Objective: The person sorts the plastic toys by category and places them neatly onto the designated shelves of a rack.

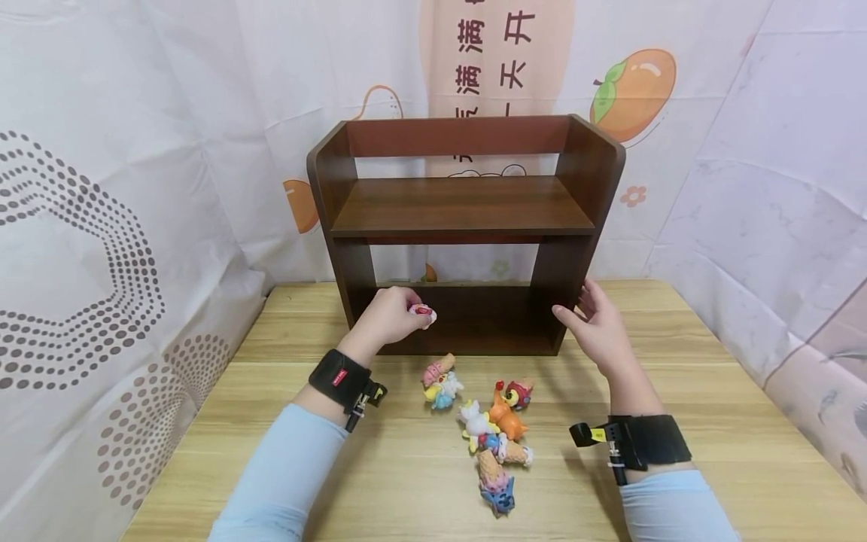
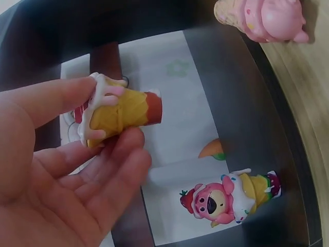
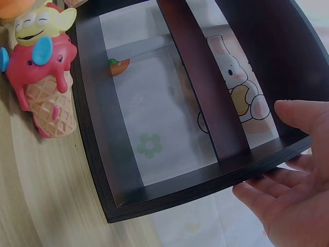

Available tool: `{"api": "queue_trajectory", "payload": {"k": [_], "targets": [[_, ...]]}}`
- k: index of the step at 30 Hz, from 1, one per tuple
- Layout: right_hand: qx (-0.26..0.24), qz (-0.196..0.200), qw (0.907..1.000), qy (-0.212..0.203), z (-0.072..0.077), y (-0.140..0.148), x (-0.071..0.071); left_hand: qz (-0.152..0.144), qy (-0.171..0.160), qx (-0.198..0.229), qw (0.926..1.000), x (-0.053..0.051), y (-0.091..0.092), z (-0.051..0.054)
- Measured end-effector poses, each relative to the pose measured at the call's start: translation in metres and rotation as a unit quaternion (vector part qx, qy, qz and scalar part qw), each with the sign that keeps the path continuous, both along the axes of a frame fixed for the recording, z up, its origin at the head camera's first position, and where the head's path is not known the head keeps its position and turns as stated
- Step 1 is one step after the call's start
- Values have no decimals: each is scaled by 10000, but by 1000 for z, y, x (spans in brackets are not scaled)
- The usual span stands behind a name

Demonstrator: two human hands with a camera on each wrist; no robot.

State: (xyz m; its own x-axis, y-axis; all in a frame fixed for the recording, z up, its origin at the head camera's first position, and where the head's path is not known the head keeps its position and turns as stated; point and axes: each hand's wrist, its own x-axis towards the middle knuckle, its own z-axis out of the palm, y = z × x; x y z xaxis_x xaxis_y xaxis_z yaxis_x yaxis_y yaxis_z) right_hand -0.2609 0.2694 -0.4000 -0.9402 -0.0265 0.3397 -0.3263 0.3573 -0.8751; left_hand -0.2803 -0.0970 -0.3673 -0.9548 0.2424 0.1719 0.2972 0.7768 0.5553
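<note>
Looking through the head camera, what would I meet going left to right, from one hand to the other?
The left hand, the small pinched toy, the white-and-yellow toy, the red cone toy, then the right hand.

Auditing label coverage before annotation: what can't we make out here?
- Cone figure: top turned mostly away in left wrist view; too small for detail in head view.
- Pink bear figure: not visible in head view, apparently behind the left hand.
- Pink figure: cut by left wrist view's top edge.
- Orange figure: cut by right wrist view's top-left corner.
- Right hand: cut by right wrist view's right edge.
</note>
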Motion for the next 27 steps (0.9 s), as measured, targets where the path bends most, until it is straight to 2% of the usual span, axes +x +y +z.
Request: {"api": "queue_trajectory", "payload": {"k": [6, 15, 23, 27], "targets": [[-36, 12, 10000, 18, 0, 0, 0, 88, 79, -687, 9976, -9, 6, 1], [-33, -14, 10000, -27, 1, 0, 0, 395, 27, -1546, 9872, -24, 12, -2], [-9, 1, 10000, -53, 1, 0, 1, 146, -228, -2288, 9731, -36, 19, -9], [-14, 4, 10000, -33, 0, 0, 1, 154, -331, -2516, 9671, -39, 22, -13]]}}
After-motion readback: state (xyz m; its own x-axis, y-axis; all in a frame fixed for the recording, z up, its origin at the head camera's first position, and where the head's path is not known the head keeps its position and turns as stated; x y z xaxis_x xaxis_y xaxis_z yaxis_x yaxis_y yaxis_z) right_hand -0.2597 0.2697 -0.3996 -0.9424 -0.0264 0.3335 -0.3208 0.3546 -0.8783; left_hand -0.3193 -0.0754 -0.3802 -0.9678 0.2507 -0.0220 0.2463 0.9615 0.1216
